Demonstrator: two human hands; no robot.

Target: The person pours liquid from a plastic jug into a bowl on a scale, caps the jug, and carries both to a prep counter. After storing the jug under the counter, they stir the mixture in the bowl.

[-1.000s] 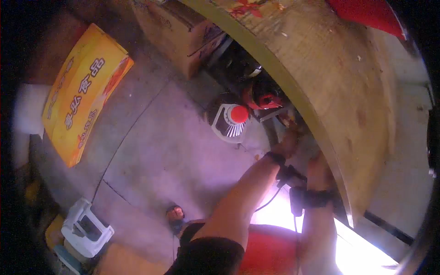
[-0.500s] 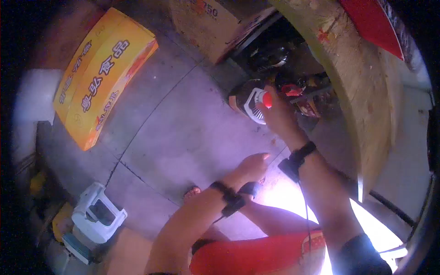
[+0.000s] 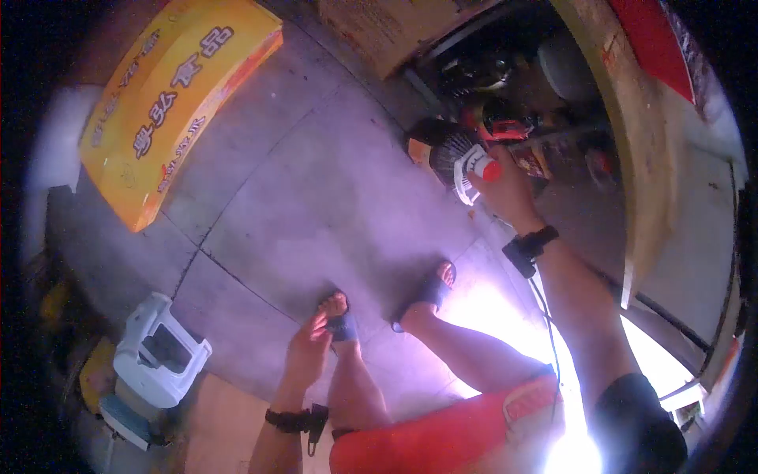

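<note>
My right hand (image 3: 509, 193) is closed on a white object with a red round end (image 3: 478, 167) and dark, bristle-like ribs; its exact kind I cannot make out. This object is held over the floor, at the mouth of a dark space under a wooden board. Beside it lies a red and black item (image 3: 505, 126), partly in shadow. My left hand (image 3: 308, 347) hangs low above the floor near my sandalled foot, fingers loosely extended and nothing visible in them. Both wrists wear black straps, and a cable runs from the right one.
A yellow carton (image 3: 178, 103) with Chinese characters stands at upper left. Below it is a white plastic frame-like piece (image 3: 162, 355). The curved wooden board edge (image 3: 632, 150) borders the right side. A cardboard box (image 3: 403, 28) stands at the top. Bright light glares at lower right.
My left hand has moved left and down, away from the middle, uncovering both feet. In view, my right hand and the white object have shifted slightly right, and more dark ribs show.
</note>
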